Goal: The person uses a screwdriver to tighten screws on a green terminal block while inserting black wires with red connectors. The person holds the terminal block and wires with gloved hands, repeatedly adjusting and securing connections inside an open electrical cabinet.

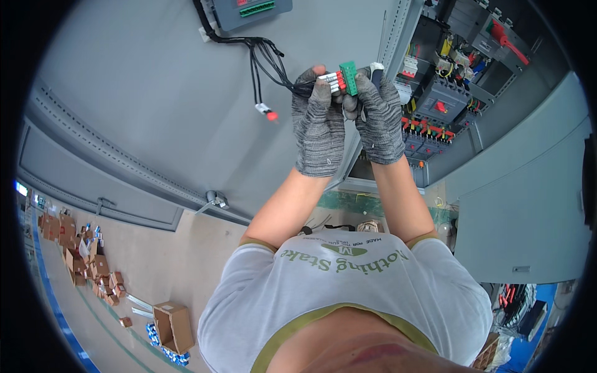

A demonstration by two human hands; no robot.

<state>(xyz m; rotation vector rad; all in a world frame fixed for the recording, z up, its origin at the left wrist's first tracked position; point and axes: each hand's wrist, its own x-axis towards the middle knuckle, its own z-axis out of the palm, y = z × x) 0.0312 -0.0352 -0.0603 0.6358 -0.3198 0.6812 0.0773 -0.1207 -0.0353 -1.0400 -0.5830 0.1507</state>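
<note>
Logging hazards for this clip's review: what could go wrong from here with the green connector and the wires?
The left grip holds the black wires at the green connector, which the right grip holds; an uneven pull might work an end loose. The hanging leads, with white sleeves and red tips, sit apart from the connector and could snag or be overlooked.

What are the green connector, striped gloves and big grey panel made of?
Green connector: probably moulded plastic; uniform colour, regular ridged detail.
Striped gloves: likely knit fabric, matte; fine mottled texture. Fibre can't be told.
Grey panel: likely painted sheet metal; smooth, satin, perforated edge strip.
</note>
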